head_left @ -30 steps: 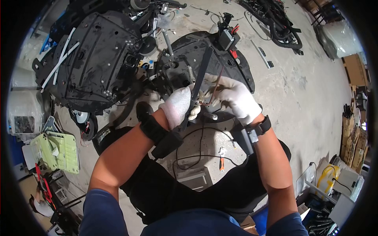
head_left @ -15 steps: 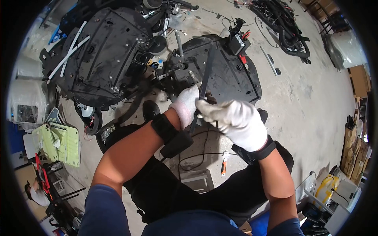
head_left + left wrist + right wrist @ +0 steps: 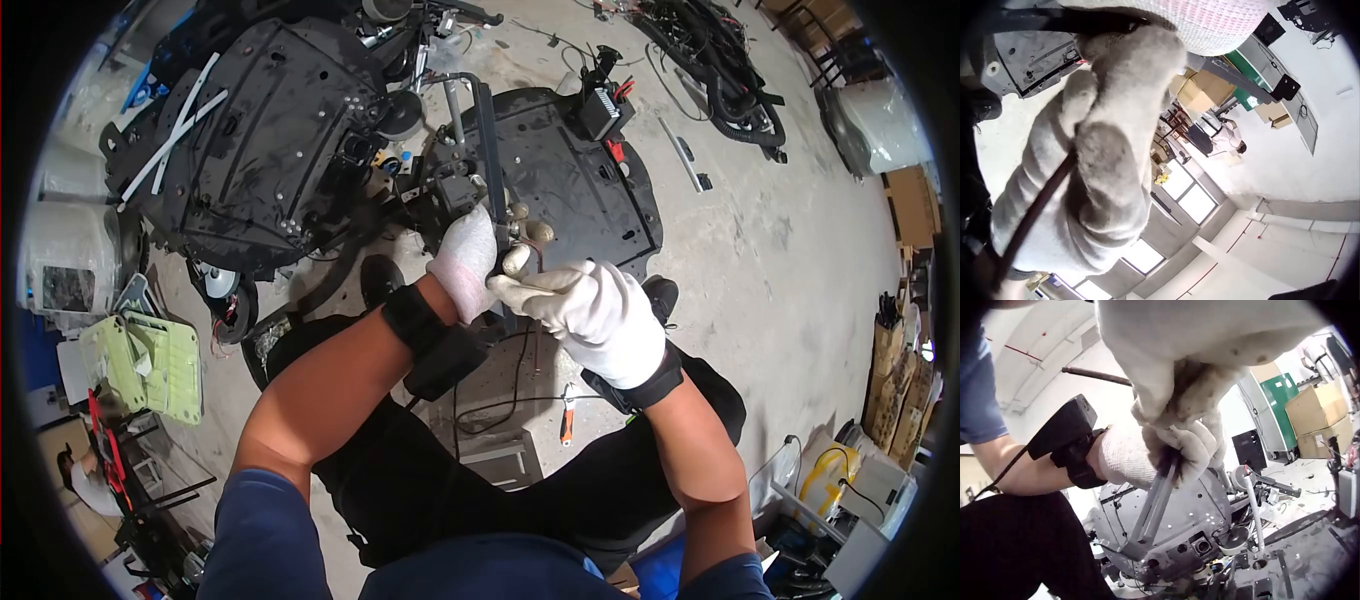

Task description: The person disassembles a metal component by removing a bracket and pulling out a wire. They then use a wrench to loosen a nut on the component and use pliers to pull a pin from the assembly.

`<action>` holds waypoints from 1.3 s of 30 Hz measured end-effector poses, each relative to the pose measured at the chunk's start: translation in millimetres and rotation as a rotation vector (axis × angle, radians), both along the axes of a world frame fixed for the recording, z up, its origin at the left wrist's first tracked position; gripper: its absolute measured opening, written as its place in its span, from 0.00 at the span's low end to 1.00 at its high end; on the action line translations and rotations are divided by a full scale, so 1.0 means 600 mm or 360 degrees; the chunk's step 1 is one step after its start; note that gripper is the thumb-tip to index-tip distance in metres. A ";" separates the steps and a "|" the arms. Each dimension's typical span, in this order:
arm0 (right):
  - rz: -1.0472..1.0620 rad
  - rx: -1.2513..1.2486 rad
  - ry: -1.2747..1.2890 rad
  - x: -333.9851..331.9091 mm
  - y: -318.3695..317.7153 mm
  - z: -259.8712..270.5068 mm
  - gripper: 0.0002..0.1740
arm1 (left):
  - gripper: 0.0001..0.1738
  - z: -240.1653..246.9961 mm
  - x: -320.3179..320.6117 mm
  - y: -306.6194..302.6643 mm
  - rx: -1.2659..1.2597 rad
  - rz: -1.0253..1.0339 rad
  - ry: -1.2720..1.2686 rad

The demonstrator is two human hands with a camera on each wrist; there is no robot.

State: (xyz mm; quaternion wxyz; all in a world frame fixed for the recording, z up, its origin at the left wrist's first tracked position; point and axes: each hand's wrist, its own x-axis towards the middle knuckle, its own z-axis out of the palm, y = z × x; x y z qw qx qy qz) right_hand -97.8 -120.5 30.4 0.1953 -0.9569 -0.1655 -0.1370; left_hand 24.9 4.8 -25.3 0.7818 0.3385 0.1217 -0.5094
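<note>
A long dark bar points away from the body in the head view, and the gloved left hand grips its near part. That bar looks like a grey channel in the right wrist view. Close against the left hand, the gloved right hand pinches a thin reddish-brown bent rod, its long arm running out below the fingers in the left wrist view and to the left in the right wrist view. The gloves hide where the rod meets the bar.
Two large black panels with attached parts lie on the floor beyond the hands. An orange-handled tool and a black cable lie between the legs. Hoses are at the upper right, a green plastic piece at left.
The bar's far end has swung left in the head view. Since the earliest frame, the right hand has turned over and come closer to the left, and the rod's long arm now points toward the body.
</note>
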 end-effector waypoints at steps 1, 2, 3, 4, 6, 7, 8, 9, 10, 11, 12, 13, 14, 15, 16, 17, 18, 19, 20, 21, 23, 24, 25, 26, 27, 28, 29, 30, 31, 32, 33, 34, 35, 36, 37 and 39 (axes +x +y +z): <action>-0.0019 0.0197 0.0082 -0.002 0.001 0.004 0.18 | 0.17 0.009 -0.003 -0.002 0.0000 0.0003 0.0000; -0.0041 0.0392 0.0165 -0.002 0.002 0.006 0.18 | 0.16 0.020 -0.005 -0.005 0.0137 -0.0011 -0.0007; -0.0041 0.0391 0.0166 -0.002 0.002 0.003 0.18 | 0.17 0.026 -0.006 -0.006 0.0275 -0.0028 -0.0015; -0.0028 0.0422 0.0202 0.000 0.004 -0.001 0.19 | 0.17 0.020 -0.005 -0.004 0.0274 -0.0029 -0.0014; -0.0017 0.0454 0.0238 0.001 0.004 -0.003 0.21 | 0.18 0.012 -0.002 0.000 0.0101 -0.0012 -0.0001; -0.0020 0.0407 0.0189 0.002 0.003 -0.001 0.22 | 0.18 0.014 -0.002 -0.003 0.0101 -0.0013 -0.0002; -0.0023 0.0360 0.0140 0.002 0.002 0.000 0.23 | 0.17 0.018 -0.003 -0.009 0.0173 0.0106 0.0037; -0.0021 0.0359 0.0137 -0.002 -0.007 -0.002 0.23 | 0.17 0.023 -0.002 -0.012 0.0244 0.0227 0.0073; -0.0174 0.0468 0.0013 -0.013 -0.024 -0.006 0.22 | 0.18 0.017 0.003 0.002 0.0099 0.0026 0.0024; -0.0317 0.0581 -0.0112 -0.020 -0.036 -0.009 0.22 | 0.18 0.013 0.006 0.005 0.0104 0.0042 0.0016; -0.0359 0.0170 -0.0018 -0.027 -0.038 0.035 0.20 | 0.17 0.018 0.012 0.009 -0.0081 -0.0079 0.0089; -0.0394 -0.0234 0.0071 -0.037 -0.032 0.101 0.18 | 0.15 0.024 0.016 0.014 -0.0257 -0.0196 0.0162; -0.0404 -0.0403 0.0098 -0.049 -0.020 0.140 0.14 | 0.15 0.033 0.014 0.012 -0.0146 -0.0157 0.0133; -0.0420 -0.0569 0.0122 -0.061 -0.008 0.171 0.10 | 0.15 0.047 0.016 0.011 0.0022 -0.0161 0.0100; -0.0397 -0.0531 0.0118 -0.069 0.010 0.202 0.10 | 0.15 0.042 0.016 0.012 0.0018 -0.0166 0.0046; -0.0480 -0.0476 0.0190 -0.073 0.036 0.233 0.09 | 0.15 0.036 0.017 0.011 0.0010 -0.0182 -0.0008; -0.0565 -0.0427 0.0268 -0.075 0.059 0.262 0.08 | 0.15 0.035 0.015 0.008 0.0079 -0.0169 -0.0031; -0.0653 -0.0385 0.0354 -0.080 0.069 0.283 0.07 | 0.16 0.028 0.016 0.009 -0.0013 -0.0173 -0.0022; -0.0655 -0.0368 0.0363 -0.086 0.069 0.294 0.07 | 0.16 0.019 0.017 0.010 -0.0076 -0.0198 -0.0001; -0.0659 -0.0354 0.0392 -0.092 0.069 0.301 0.07 | 0.16 0.015 0.018 0.011 -0.0142 -0.0224 0.0019; -0.0666 -0.0329 0.0455 -0.100 0.061 0.320 0.07 | 0.17 0.009 0.015 0.011 -0.0122 -0.0237 0.0011; -0.0314 -0.0258 0.0805 -0.101 0.022 0.341 0.10 | 0.17 0.007 0.015 0.012 -0.0112 -0.0247 -0.0009; 0.0050 -0.0177 0.1144 -0.097 -0.018 0.357 0.16 | 0.17 0.007 0.015 0.013 -0.0093 -0.0254 -0.0005; 0.0047 -0.0156 0.1144 -0.083 -0.016 0.364 0.16 | 0.18 0.008 0.015 0.013 -0.0094 -0.0246 -0.0009; 0.0239 -0.0235 0.1142 -0.066 -0.004 0.370 0.14 | 0.19 0.008 0.015 0.013 -0.0092 -0.0237 -0.0014; 0.0432 -0.0312 0.1136 -0.058 0.003 0.370 0.13 | 0.19 0.009 0.013 0.013 -0.0075 -0.0215 -0.0022; 0.0429 -0.0290 0.1140 -0.068 0.009 0.356 0.13 | 0.19 0.011 0.011 0.012 -0.0056 -0.0225 -0.0015; 0.0115 -0.0041 0.0791 -0.085 0.022 0.335 0.12 | 0.19 0.013 0.011 0.010 -0.0002 -0.0214 -0.0070; -0.0199 0.0203 0.0438 -0.097 0.030 0.323 0.11 | 0.18 0.015 0.011 0.008 0.0054 -0.0203 -0.0125; -0.0208 0.0223 0.0440 -0.103 0.027 0.320 0.11 | 0.18 0.020 0.010 0.006 0.0072 -0.0216 -0.0122; -0.0164 0.0210 0.0434 -0.108 0.023 0.316 0.10 | 0.18 0.026 0.009 0.004 0.0100 -0.0209 -0.0073; -0.0116 0.0193 0.0424 -0.112 0.021 0.314 0.10 | 0.17 0.029 0.010 0.005 0.0125 -0.0197 -0.0029; -0.0118 0.0198 0.0421 -0.119 0.030 0.326 0.10 | 0.17 0.026 0.011 0.007 0.0131 -0.0200 -0.0032; -0.0592 0.0445 0.0828 -0.124 0.046 0.349 0.08 | 0.17 0.021 0.011 0.010 0.0065 -0.0224 -0.0005; -0.1069 0.0677 0.1218 -0.127 0.055 0.362 0.06 | 0.16 0.020 0.014 0.008 -0.0016 -0.0244 0.0012; -0.0687 0.0184 0.0748 -0.145 0.026 0.329 0.03 | 0.15 0.017 0.011 0.007 -0.0002 -0.0230 -0.0044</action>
